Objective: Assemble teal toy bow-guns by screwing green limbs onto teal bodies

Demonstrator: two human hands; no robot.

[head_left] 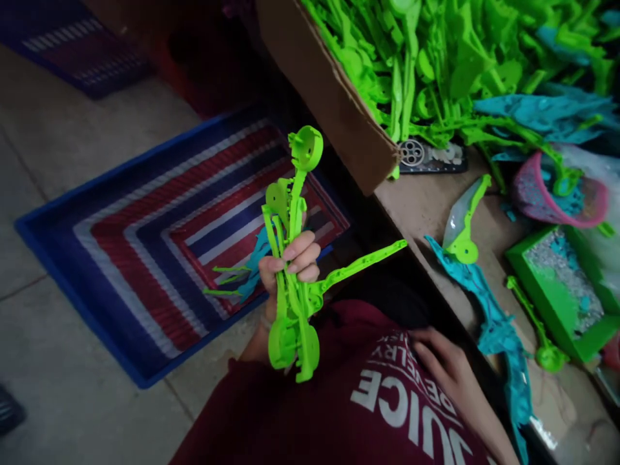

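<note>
Near the middle of the view, my left hand [295, 258] is closed around a bundle of lime-green moulded plastic parts [293, 323] with round, cup-like ends and long ribbed arms. One arm of the bundle sticks out to the right. Behind this hand, blue plastic parts with thin green arms [252, 271] show above the basket; whether the hand also holds them I cannot tell. Low against my maroon shirt [310, 413] lies my right hand [440, 355], its fingers loosely extended, with nothing visible in it.
A cardboard box [334, 97] heaped with green and some blue parts stands upper right. On the table are a long blue piece [489, 310], a green tray [581, 342] of grey bits, a pink-rimmed cup [533, 190] and a phone [436, 157]. A blue-rimmed striped basket [111, 316] sits left.
</note>
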